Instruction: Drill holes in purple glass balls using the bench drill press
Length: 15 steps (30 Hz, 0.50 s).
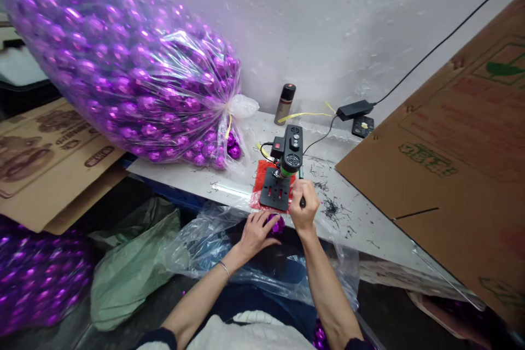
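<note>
workbench [229, 183] edge; left hand [256, 232] half-hides purple ball [275, 225].

plain whitish wall [328, 22] with a purplish tint, black cable [451, 30] running across it, pale counter [381, 235] pushed right up against it, dark floor [118, 205] underneath, big cardboard sheet [451, 147] leaning on the right

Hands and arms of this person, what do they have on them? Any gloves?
No gloves: the left hand and the right hand are bare. A thin, silver-looking bracelet circles the left wrist. The dark sleeves end at about the elbows, so both forearms are uncovered. No watch shows.
</note>
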Available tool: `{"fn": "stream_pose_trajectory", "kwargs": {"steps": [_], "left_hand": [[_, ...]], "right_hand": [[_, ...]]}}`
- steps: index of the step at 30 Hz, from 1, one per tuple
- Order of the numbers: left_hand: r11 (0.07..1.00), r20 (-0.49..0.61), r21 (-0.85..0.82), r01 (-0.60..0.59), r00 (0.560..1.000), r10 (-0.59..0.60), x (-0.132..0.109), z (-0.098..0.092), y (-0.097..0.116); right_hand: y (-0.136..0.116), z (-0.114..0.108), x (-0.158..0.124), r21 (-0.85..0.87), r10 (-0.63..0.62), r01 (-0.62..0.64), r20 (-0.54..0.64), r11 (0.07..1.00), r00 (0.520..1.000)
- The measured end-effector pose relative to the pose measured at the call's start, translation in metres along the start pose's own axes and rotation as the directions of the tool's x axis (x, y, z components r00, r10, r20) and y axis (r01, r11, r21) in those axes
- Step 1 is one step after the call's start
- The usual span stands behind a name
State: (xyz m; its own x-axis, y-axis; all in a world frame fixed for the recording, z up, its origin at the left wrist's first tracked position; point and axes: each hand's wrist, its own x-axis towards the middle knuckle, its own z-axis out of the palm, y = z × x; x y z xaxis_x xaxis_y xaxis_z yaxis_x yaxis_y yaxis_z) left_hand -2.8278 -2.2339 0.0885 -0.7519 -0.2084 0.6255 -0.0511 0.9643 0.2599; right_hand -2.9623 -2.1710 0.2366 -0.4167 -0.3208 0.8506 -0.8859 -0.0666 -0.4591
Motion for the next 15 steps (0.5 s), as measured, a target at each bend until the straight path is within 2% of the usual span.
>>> {"fn": "stream_pose_trajectory", "kwargs": {"steps": [2,4,5,7,8,10,12,13,15], "left_hand": [[1.000,-0.020,0.000,0.022,1.000,-0.022,0.002,-0.004,-0.006],[0.991,-0.086,0.008,0.130,0.988,-0.129,0.027,-0.013,-0.028],[0.974,-0.134,0.027,0.223,0.967,-0.217,0.047,-0.019,-0.044],[0.879,-0.216,0.086,0.468,0.870,-0.442,0.093,-0.034,-0.082],[0.815,-0.221,0.123,0.567,0.816,-0.534,0.117,-0.041,-0.101],[0.680,-0.093,0.242,0.692,0.714,-0.694,0.156,-0.053,-0.135],[0.605,0.030,0.315,0.731,0.630,-0.776,0.181,-0.060,-0.159],[0.590,0.068,0.330,0.737,0.605,-0.793,0.189,-0.061,-0.167],[0.588,0.101,0.326,0.740,0.591,-0.800,0.195,-0.060,-0.174]], "right_hand": [[0.003,0.002,-0.006,0.007,-0.010,0.010,-0.008,1.000,1.000],[0.005,0.003,-0.009,0.013,-0.019,0.019,-0.013,1.000,1.000],[0.005,0.003,-0.009,0.015,-0.022,0.023,-0.012,1.000,1.000],[0.005,0.003,-0.009,0.015,-0.027,0.027,-0.007,1.000,1.000],[0.005,0.003,-0.009,0.014,-0.027,0.027,-0.006,1.000,1.000],[0.004,0.003,-0.010,0.013,-0.023,0.023,-0.006,1.000,1.000],[0.004,0.003,-0.010,0.014,-0.020,0.020,-0.011,1.000,1.000],[0.003,0.004,-0.011,0.017,-0.020,0.020,-0.012,1.000,1.000],[0.003,0.004,-0.011,0.022,-0.020,0.020,-0.014,1.000,1.000]]}}
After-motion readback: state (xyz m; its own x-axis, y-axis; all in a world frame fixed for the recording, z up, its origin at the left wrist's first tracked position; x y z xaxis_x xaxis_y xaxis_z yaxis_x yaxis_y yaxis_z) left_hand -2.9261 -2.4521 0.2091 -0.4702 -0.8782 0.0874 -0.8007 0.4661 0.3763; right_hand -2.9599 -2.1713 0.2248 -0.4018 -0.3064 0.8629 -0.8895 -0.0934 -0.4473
